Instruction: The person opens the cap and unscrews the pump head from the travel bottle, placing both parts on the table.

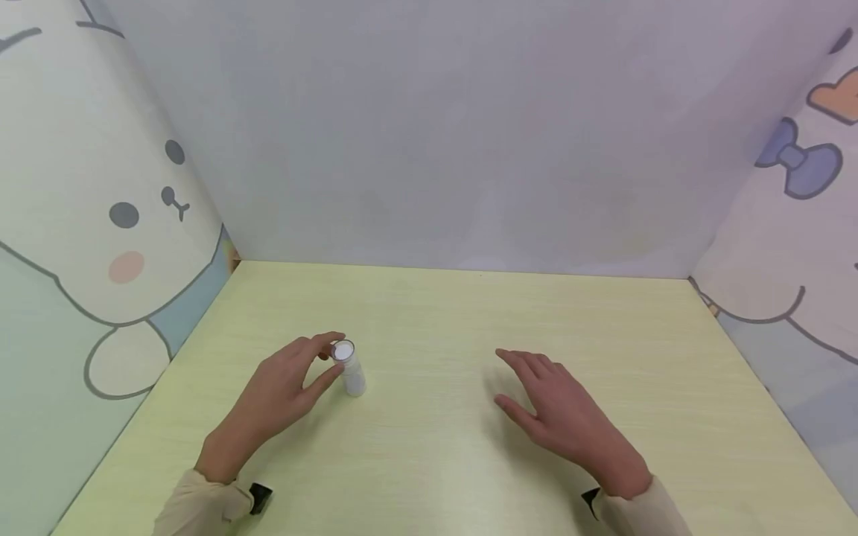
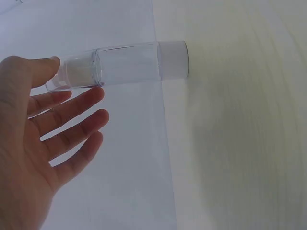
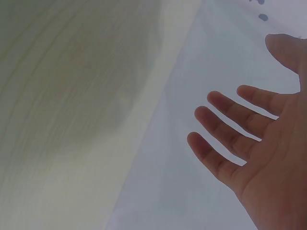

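Note:
A slim clear bottle with a white base and a see-through top stands on the left half of the table. My left hand pinches it by the top, thumb on the near side and forefinger on the far side. In the left wrist view the bottle lies across the picture, its top between thumb and fingers, while the other fingers spread loosely below. Over the right half of the table, my right hand is held with fingers extended and thumb apart, holding nothing.
The pale wood-grain table meets a plain grey-white back wall. Side panels with cartoon animals, a left panel and a right panel, close in both sides. Small black pieces show at both cuffs.

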`<state>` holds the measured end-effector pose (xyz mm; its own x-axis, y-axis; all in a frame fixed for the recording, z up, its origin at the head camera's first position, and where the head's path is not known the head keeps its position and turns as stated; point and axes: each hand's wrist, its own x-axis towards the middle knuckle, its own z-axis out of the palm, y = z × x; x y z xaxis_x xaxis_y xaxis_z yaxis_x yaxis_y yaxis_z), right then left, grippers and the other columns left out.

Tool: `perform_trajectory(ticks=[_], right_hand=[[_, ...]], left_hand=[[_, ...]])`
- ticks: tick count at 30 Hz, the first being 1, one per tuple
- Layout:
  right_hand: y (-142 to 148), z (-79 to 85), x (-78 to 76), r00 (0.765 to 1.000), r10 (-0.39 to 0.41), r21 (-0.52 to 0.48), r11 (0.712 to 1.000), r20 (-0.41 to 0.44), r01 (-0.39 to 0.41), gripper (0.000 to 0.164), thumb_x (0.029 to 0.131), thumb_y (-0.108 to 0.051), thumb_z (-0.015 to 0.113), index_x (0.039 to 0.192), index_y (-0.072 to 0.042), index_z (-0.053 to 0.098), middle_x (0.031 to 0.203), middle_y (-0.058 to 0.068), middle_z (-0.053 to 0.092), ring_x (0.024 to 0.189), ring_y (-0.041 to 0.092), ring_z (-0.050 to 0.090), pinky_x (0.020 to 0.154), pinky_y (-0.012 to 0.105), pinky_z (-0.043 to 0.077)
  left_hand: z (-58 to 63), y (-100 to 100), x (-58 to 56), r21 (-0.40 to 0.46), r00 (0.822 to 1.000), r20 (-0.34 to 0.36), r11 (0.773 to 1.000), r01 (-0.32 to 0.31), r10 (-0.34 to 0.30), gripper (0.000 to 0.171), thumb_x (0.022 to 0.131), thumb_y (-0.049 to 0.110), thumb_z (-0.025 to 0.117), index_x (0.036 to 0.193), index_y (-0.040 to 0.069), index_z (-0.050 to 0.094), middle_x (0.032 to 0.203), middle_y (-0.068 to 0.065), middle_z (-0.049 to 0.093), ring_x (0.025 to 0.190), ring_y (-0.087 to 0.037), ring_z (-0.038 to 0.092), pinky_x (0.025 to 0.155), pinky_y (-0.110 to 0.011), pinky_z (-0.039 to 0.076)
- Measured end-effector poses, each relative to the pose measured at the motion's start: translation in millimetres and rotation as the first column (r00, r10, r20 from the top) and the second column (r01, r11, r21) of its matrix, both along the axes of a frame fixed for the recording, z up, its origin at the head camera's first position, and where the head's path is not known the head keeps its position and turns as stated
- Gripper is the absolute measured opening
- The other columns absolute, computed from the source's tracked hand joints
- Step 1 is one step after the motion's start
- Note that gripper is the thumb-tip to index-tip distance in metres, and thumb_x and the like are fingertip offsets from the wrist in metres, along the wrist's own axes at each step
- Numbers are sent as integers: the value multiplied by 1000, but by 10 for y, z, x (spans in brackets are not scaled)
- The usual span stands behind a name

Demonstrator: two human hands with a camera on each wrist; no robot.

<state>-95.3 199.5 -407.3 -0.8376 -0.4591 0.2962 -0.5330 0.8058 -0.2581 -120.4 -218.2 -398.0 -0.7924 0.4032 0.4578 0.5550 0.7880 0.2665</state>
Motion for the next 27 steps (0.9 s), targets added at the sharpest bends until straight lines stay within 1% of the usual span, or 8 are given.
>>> perform_trajectory(ticks=[5,11,15,19,22,27], right_hand=[[-24,-6,-1,1000,4,-1,1000,17,-4,65,101,-44,68,154,-15,46,145,3,60,133,26,59,104,50,51],[-83,26,-14,1000,15,2,1000,17,-15,65,102,-45,66,155,-15,46,145,3,60,133,26,59,105,50,51],[-113,41,-21,1000,24,8,1000,4,-24,65,102,-45,66,155,-15,46,144,3,61,133,26,59,105,49,52],[-138,46,-36,999,36,8,999,-10,-35,64,102,-45,66,155,-15,46,144,3,61,132,25,60,104,48,52],[-152,49,-44,999,40,6,999,-13,-40,64,102,-45,65,155,-15,46,144,3,61,132,24,60,104,48,52],[-189,71,-50,999,48,3,999,-9,-48,64,102,-45,65,155,-17,45,144,3,61,133,24,60,105,48,52]], left_hand=[[9,8,-16,-14,999,-30,1000,24,-24,50,90,20,82,135,16,62,102,2,72,92,-17,69,71,-36,56],[27,16,-35,-18,999,-41,1000,23,-23,47,88,21,84,130,17,65,101,5,71,91,-12,68,70,-34,56],[44,43,-43,-24,999,-40,999,23,-24,44,89,24,84,128,16,66,101,5,71,90,-11,67,70,-32,55],[57,75,-53,-20,998,-52,1000,23,-24,44,88,25,85,127,15,66,102,5,71,91,-11,67,70,-33,56],[63,111,-63,-3,997,-71,999,38,-38,46,86,25,86,127,15,66,102,5,71,92,-10,67,70,-33,56],[78,201,-70,27,992,-93,996,84,-81,46,86,22,86,127,16,65,103,6,71,93,-9,67,72,-31,57]])
